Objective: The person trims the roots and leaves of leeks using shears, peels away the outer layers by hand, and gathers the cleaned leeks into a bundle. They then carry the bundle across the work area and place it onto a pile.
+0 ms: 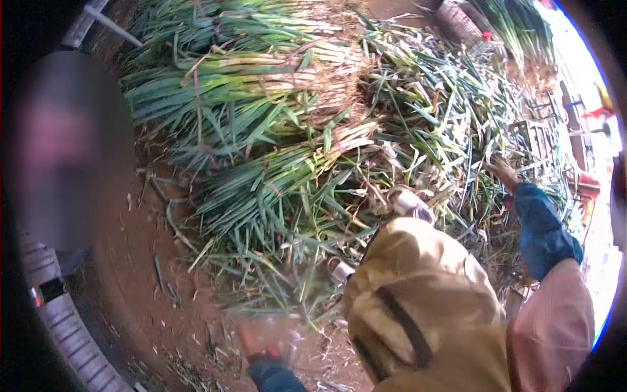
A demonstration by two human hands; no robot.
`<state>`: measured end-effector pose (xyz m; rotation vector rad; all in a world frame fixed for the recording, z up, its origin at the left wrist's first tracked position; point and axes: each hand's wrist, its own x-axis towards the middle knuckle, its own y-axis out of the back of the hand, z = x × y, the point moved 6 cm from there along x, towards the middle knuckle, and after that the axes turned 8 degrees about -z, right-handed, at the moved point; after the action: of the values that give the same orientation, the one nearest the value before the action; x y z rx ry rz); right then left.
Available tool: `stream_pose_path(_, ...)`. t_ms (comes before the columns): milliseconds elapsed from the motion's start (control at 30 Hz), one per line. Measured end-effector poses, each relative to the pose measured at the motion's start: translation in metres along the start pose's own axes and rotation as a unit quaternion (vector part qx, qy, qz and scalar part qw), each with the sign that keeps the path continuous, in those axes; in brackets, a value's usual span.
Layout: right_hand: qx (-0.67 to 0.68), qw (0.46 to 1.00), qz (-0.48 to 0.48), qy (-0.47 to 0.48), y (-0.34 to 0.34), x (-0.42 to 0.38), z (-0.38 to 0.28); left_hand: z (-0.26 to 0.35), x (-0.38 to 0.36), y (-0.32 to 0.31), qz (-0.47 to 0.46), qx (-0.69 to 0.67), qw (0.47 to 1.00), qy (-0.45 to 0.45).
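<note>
My left hand [264, 336] is low in the view, above the littered ground, below the near end of the green onion pile. Motion smears its fingers, and I cannot make out whether anything is in them. On the right, my right hand [503, 175] reaches out from a blue sleeve [545, 228] beside a heap of loose green onion leaves [450, 117]. Its fingers look stretched out, with no held thing visible. Tied bundles of green onions [274, 173] lie left of the heap, their pale root ends toward the right.
A person [62, 150] is at the left edge. A crate [535, 140] stands at the right among leaves, with more green onions [516, 29] behind. My shoes [408, 202] touch the pile. Leaf scraps lie on the reddish ground [137, 281].
</note>
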<state>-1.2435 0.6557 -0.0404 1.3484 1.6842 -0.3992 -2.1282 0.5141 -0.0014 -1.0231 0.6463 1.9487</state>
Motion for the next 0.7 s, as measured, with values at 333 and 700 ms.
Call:
stream_pose_path(333,-0.301,0.946,0.112,0.036,-0.034,0.061,-0.062,0.148,0.138,0.006,-0.116,0.258,0.939,-0.198)
stream_pose_path(700,-0.603,0.788,0.113,0.056,-0.223,0.33,0.128,-0.095,0.428,-0.14,-0.362,0.661,0.602,-0.263)
